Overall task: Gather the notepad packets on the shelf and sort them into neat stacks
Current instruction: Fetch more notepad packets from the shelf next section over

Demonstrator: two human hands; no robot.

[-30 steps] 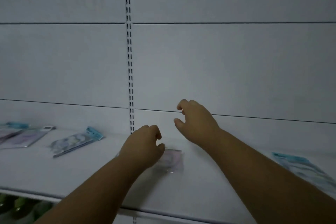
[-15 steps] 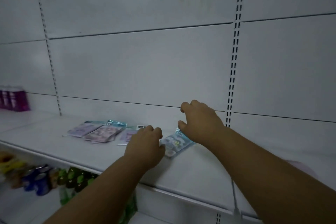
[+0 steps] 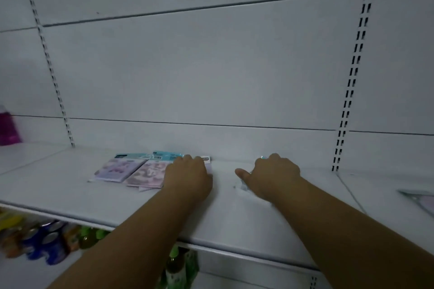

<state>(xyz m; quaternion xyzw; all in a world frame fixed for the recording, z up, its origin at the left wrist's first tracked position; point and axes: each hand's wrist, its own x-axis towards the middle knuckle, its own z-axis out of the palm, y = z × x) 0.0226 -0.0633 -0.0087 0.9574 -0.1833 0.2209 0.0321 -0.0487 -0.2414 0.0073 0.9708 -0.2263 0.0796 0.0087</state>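
Left hand: left hand lies knuckles-up, fingers curled down onto the right end of the packet group; whether it pinches a packet cannot be told.
Right hand: right hand palm-down, thumb spread to the left, pressing a mostly hidden packet flat on the shelf; only a pale clear edge and a teal tip above the knuckles show.
Writing: white barcode label beside the left fingertips, print too small to read; dark header strips on the packets illegible.
Packets, look: lilac packet and pink packet lie side by side, touching, each with a teal header card toward the back wall; clear wrap, pastel prints.
Other packet: stray packet at far right edge, well apart.
Change from 0.5 s ago: both hands now down on the shelf; the right hand's packet sits right of the group, apart from it.
Surroundings: magenta bottles far left; drink cans on the shelf below.
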